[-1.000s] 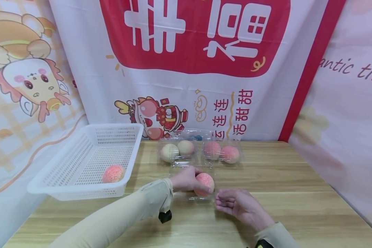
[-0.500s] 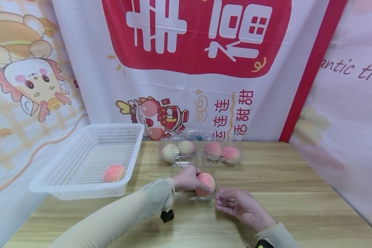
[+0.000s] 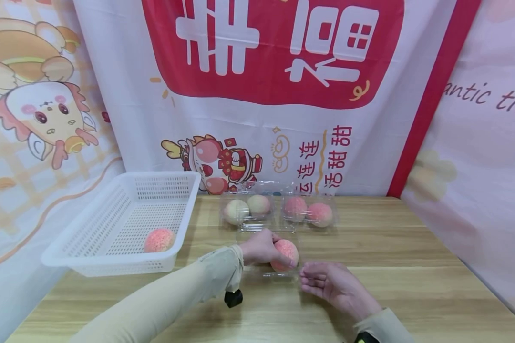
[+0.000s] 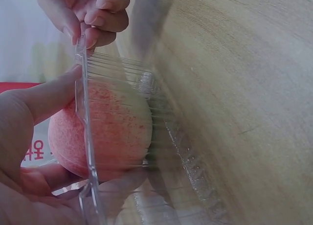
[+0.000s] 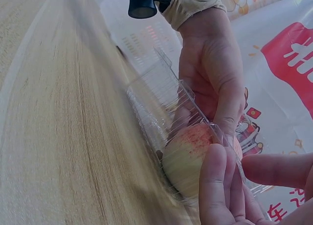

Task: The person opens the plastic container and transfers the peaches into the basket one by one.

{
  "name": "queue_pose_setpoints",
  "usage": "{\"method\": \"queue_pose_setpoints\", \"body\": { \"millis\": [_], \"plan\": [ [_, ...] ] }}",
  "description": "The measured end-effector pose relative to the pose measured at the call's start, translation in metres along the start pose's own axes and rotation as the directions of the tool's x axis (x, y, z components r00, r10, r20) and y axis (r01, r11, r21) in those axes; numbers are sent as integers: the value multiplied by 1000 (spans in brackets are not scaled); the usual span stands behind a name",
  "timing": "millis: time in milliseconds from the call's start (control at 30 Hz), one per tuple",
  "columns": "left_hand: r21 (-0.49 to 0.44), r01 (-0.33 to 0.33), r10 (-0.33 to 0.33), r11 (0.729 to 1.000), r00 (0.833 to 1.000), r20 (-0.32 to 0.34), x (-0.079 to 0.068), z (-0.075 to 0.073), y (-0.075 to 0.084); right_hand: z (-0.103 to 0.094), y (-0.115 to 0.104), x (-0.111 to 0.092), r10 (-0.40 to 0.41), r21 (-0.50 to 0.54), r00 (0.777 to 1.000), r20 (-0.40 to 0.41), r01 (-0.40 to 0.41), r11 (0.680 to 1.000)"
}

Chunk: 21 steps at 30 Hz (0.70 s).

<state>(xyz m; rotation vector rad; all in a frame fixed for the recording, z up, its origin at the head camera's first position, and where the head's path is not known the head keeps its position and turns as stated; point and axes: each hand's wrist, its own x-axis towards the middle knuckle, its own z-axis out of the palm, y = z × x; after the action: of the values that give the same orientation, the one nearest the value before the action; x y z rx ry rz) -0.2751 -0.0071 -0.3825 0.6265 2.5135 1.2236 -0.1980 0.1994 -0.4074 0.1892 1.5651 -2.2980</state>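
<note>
My left hand (image 3: 257, 247) grips a pink and pale-yellow peach (image 3: 286, 253) inside a clear plastic box (image 4: 90, 151). In the left wrist view the thumb lies over the peach near the box's rim, and other fingers reach below it. My right hand (image 3: 334, 288) pinches the box's near right rim, thumb on one side and fingers on the other, as the right wrist view shows. Through the ribbed wall the peach (image 5: 186, 159) appears close to those fingers. The left hand and sleeve hide part of the box in the head view.
Behind stand clear boxes, one with two pale peaches (image 3: 236, 212), another with two pink peaches (image 3: 320, 215). A white perforated basket (image 3: 186, 209) at left holds one peach (image 3: 159, 240). Printed cloth (image 3: 257, 90) hangs behind the wooden table (image 3: 369, 247).
</note>
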Motion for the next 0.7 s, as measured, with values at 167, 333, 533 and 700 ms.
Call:
{"method": "queue_pose_setpoints", "body": {
  "millis": [167, 333, 533, 700],
  "plan": [
    [-5, 11, -11, 1000, 1000, -4, -1, 2, 4, -2, 0, -1, 8, 2, 1000, 9, -8, 1000],
    [-21, 22, -22, 1000, 1000, -9, 0, 2, 6, -3, -1, -2, 7, 6, 1000, 13, -7, 1000],
    [-21, 43, -43, 999, 999, -12, -1, 2, 10, -3, -3, -2, 8, 13, 1000, 12, -8, 1000],
    [-30, 61, -62, 998, 998, -16, -1, 5, 11, -4, -3, -4, 10, 9, 1000, 20, -10, 1000]
  ]
}}
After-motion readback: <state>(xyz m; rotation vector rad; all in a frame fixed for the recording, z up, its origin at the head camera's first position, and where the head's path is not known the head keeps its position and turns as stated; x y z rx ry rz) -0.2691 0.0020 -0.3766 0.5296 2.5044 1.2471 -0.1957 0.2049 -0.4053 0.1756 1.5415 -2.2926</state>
